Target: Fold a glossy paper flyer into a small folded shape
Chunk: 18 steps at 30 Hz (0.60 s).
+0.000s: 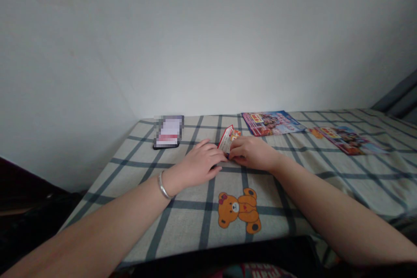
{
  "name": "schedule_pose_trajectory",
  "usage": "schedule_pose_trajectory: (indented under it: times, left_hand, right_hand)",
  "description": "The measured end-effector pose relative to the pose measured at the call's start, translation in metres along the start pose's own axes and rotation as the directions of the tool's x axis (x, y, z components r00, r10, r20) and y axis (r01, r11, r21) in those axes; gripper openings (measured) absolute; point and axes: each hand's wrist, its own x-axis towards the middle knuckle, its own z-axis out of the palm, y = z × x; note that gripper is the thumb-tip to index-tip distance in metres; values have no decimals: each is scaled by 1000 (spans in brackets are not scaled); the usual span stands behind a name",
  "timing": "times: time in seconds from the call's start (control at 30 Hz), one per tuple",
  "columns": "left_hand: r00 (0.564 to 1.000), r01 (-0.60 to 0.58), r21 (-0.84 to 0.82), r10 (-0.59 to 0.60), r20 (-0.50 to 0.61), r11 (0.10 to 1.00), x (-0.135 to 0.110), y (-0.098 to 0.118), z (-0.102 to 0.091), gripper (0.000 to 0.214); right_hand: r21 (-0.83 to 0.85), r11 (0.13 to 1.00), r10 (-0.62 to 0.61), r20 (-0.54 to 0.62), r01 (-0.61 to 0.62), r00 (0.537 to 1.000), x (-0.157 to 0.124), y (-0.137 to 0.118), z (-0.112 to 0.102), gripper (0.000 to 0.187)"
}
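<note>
A small printed paper [224, 142], white and orange with a red edge, stands partly raised from the cloth and looks folded. My right hand [252, 152] has its fingers curled and closed on the paper's right side. On the other side lies my left hand [203, 160], a silver bangle on its wrist. Its fingers are stretched and apart, the tips touching or just beside the paper's lower left edge. Both hands hide the paper's lower part.
A checked tablecloth [182, 217] with a printed teddy bear [239, 210] covers the table. A phone [168, 132] lies at the back left. Two colourful leaflets lie at the right, one leaflet [272, 122] near the white wall [208, 43], the other leaflet [352, 139] farther right.
</note>
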Motion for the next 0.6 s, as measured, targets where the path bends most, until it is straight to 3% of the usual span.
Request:
schedule_pose_trajectory:
  times: [0.6]
  left_hand:
    - [1000, -7, 0, 7, -7, 1000, 0, 0, 0, 25]
  right_hand:
    - [-71, 989, 130, 51, -126, 990, -10, 7, -10, 19]
